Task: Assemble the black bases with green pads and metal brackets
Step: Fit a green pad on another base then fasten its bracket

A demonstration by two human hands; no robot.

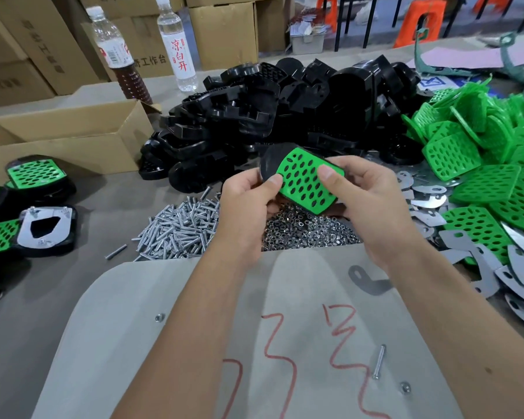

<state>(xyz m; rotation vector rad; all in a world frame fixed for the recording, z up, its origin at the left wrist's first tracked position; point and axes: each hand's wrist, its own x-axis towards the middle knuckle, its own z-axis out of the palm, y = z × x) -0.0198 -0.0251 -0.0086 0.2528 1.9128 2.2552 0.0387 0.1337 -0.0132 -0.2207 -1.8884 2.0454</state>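
Above the table (73,297), left hand (248,204) and right hand (372,204) pinch green pad (306,182) (on black base (270,164)).

Your left hand (248,204) and right hand (366,204) hold a pad (307,184) on a base (270,164) above the nuts (303,231). Screws (179,228) lie left of these, brackets (496,267) right. Behind sits the base pile (285,116); finished units (37,207) lie far left.

- green pad (307,182): perforated, seated on black base (270,163), tilted, held above nut pile
- black bases pile (285,116): far counter, centre
- green pads heap (496,164): right
- metal brackets (496,273): scattered right, flat
- finished assemblies (40,225): left
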